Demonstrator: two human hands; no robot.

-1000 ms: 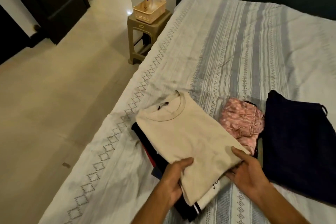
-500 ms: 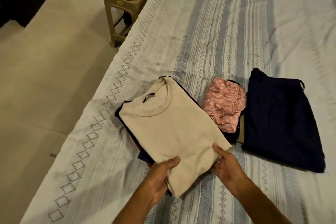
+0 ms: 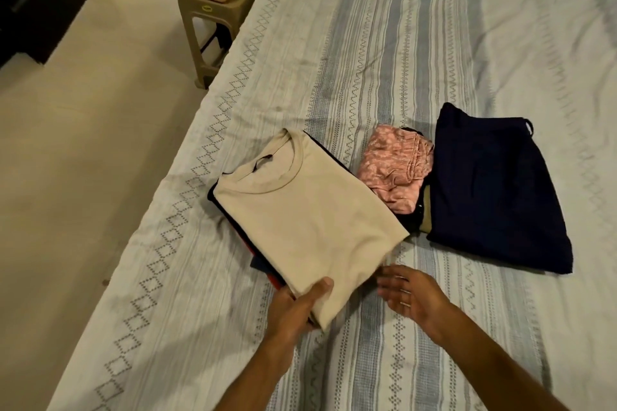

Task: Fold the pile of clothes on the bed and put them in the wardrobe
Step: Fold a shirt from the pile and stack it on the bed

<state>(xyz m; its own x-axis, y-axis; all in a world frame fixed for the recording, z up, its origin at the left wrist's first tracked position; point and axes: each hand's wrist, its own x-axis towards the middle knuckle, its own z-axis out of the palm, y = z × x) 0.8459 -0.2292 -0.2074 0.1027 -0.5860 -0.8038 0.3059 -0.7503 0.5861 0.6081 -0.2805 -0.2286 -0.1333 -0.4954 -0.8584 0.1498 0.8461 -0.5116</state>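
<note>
Fingers of the left hand (image 3: 293, 307) pinch the folded beige T-shirt's (image 3: 307, 227) near corner atop the stack on the bed (image 3: 384, 43); right hand (image 3: 409, 297) hovers spread, empty. One-handed lifting could spill the stack.

left hand (image 3: 293, 310): bare, no glove, ring or watch visible | right hand (image 3: 412, 299): bare, nothing visibly worn | both forearms: bare up to frame edge, no sleeve in view
</note>
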